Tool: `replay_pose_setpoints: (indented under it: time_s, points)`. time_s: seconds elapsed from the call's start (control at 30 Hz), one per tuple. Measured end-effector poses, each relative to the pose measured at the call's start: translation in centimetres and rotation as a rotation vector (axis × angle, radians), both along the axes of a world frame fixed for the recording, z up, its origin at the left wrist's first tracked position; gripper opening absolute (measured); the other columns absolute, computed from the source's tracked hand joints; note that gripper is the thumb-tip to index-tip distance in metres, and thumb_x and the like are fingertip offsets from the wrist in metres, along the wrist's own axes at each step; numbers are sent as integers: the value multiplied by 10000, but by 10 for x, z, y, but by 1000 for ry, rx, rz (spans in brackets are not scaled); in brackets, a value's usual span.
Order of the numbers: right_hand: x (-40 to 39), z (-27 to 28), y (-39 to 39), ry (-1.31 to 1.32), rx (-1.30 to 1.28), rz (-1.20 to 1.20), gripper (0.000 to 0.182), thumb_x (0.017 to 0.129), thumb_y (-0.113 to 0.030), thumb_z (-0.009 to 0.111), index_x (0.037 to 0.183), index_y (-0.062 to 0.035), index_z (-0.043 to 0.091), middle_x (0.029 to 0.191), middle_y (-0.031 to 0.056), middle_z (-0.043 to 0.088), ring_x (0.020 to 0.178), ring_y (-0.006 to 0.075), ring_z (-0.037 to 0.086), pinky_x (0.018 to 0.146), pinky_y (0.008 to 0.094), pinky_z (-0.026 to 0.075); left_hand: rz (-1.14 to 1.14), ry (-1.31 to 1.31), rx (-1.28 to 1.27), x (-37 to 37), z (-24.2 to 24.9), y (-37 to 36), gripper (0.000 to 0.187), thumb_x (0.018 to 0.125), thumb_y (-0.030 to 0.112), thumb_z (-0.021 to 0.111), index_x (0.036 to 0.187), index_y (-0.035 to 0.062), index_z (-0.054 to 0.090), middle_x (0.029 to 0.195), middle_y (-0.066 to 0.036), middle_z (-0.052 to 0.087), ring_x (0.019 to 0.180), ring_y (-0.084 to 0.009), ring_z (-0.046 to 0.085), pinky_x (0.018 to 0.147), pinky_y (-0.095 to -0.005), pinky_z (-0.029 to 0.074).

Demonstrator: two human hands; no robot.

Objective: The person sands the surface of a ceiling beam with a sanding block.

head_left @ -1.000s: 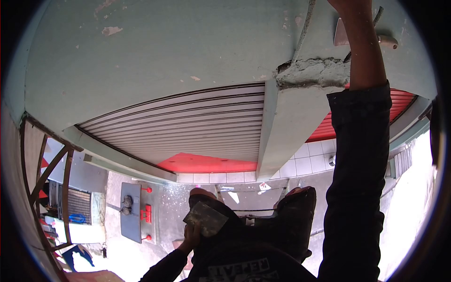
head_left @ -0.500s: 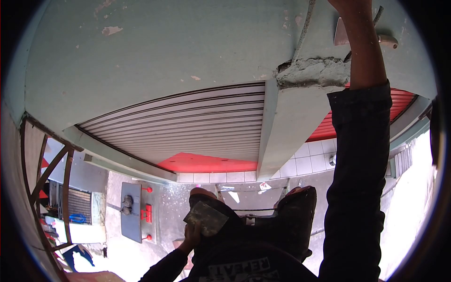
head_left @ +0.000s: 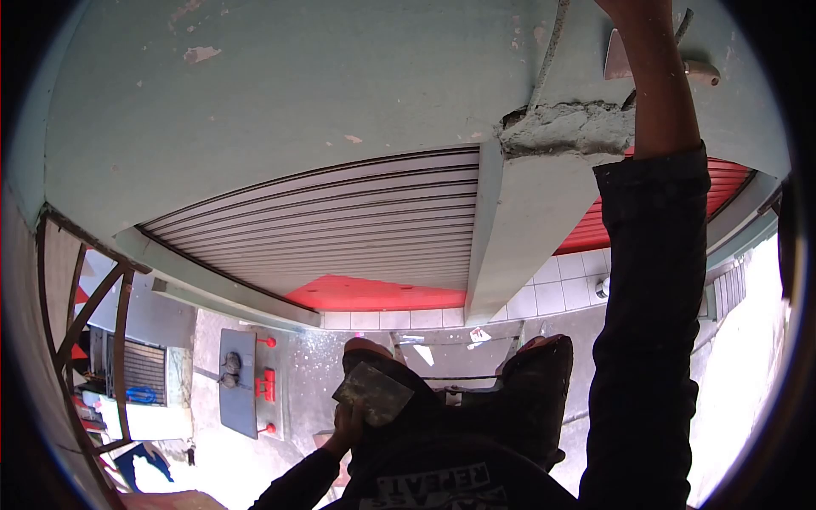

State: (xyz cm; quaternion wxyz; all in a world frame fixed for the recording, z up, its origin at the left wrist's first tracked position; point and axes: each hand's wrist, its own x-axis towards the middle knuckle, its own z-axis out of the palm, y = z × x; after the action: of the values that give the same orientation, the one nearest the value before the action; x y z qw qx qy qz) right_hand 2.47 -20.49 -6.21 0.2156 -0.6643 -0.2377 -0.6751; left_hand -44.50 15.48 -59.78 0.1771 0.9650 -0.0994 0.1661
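My left hand (head_left: 347,423) is closed on the edge of a flat, squarish, dull plate (head_left: 378,394), smudged on its face and resting over my left thigh. My right hand (head_left: 633,7) reaches up the pale green wall (head_left: 340,76); its fingers lie beyond the top edge, so whatever they touch is hidden. Behind that forearm, a broad-bladed tool (head_left: 617,59) with a wooden handle (head_left: 701,72) sits against the wall, partly covered by the arm. Just below, the concrete is broken and rough along a ledge (head_left: 565,129), with a thin rod (head_left: 551,55) rising from it.
A grey roller shutter (head_left: 340,229) with a red lower part fills the middle wall. Another red shutter (head_left: 586,225) is at right. Far below, a grey table (head_left: 236,382) with red fittings stands on the ground. A brown metal frame (head_left: 123,340) is at left.
Almost nothing differs. My view has shifted very slightly; both arms and the plate keep their places.
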Motion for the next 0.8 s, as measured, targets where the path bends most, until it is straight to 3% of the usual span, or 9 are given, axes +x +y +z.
replay_pose_setpoints:
  time_s: [0.13,0.3,0.43,0.67,0.8]
  points:
    - [0,0,1,-4,10,25,424,923,-329,609,710,30,538,657,256,508,608,442,550,586,485,444,90,142,-215,0,-1,-1,405,922,34,593,1320,-45,590,1064,-268,630,880,-439,624,747,-512,518]
    - [-8,-1,5,11,29,8,429,921,-333,609,706,30,529,655,254,507,603,436,551,586,483,445,-2,9,27,0,-2,2,418,910,43,601,1318,-49,588,1065,-272,629,888,-443,625,753,-508,520]
    - [-2,0,2,42,41,32,427,922,-336,607,713,28,532,666,255,515,611,438,552,588,485,446,81,128,-184,0,0,-1,404,914,37,604,1308,-51,592,1064,-278,629,886,-442,628,745,-507,521]
    - [6,1,-3,-66,-37,-37,418,928,-332,605,724,26,538,683,257,525,643,454,552,600,490,446,85,114,-222,3,7,-6,379,916,13,613,1291,-46,607,1063,-279,628,880,-441,629,740,-504,523]
    - [1,0,-1,-13,-10,-9,414,928,-329,604,726,27,541,690,261,526,649,453,553,603,488,443,107,144,-249,-4,-12,3,378,914,10,621,1289,-35,615,1065,-275,626,890,-438,627,744,-499,523]
